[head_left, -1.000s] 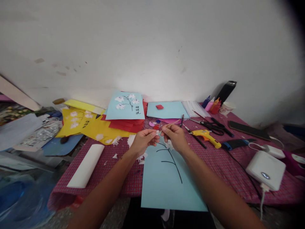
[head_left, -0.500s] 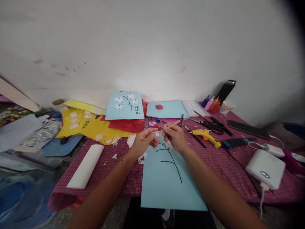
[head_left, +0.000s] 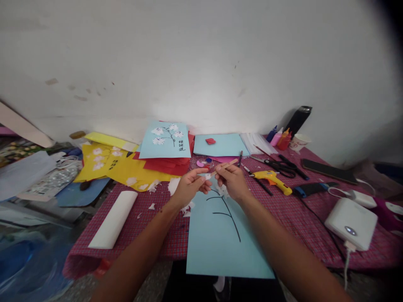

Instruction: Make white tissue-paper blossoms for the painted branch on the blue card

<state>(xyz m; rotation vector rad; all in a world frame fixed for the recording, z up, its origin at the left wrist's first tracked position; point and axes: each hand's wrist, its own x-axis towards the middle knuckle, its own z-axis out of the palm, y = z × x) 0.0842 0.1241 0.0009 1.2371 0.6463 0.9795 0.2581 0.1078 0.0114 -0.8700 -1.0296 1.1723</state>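
My left hand [head_left: 192, 184] pinches a small white piece of paper [head_left: 208, 176] between thumb and fingers. In my right hand [head_left: 231, 179] is a thin wooden stick [head_left: 229, 164], held like a pen, its lower end close to the white piece; whether they touch, I cannot tell. Both hands are over the top of a light blue sheet [head_left: 214, 247] that bears a black-drawn branch [head_left: 231, 216]. Some white scraps beneath the right hand are partly hidden.
To the left lie a folded white paper [head_left: 113, 220] and yellow sheets [head_left: 126, 167]. A finished blue flower picture [head_left: 164, 140] lies behind. On the right are a yellow glue gun [head_left: 272, 181], black scissors [head_left: 281, 167], a cutter [head_left: 310, 189] and a white power box [head_left: 350, 222].
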